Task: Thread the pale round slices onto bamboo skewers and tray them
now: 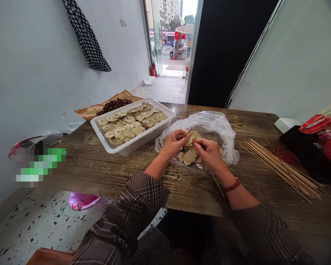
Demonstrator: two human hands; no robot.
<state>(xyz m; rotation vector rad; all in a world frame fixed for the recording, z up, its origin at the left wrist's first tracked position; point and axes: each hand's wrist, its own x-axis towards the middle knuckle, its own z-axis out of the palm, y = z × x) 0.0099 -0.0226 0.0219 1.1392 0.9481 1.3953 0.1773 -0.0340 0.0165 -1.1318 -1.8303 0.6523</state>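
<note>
Over the open mouth of a crumpled clear plastic bag (229,134), both bare hands work close together. The left hand (176,142) pinches the edge of a thin pale-beige rounded slice (194,136) between thumb and fingertips. The right hand (210,156), its wrist circled by a dark red beaded bracelet (233,185), has thumb and fingers closed on a slim brown wooden stick (217,184), whose long end slants down past the palm toward the table edge. The fingers hide the stick's tip, so I cannot tell whether it has entered the slice. Beneath, a loose heap of similar beige slices (188,158) lies inside the bag.

Left of the bag, on the dark brown wood-grained table (121,176), stands a white rectangular plastic tray (121,150) with overlapping rows of beige slices threaded on sticks (132,129). Behind it, small glossy dark-brown pieces (116,105) are piled on a tan paper sheet with a striped border (88,112). Right of the bag, a fanned bundle of bare wooden sticks (285,169) lies near a black container (298,143) and red-wrapped packets (316,124).
</note>
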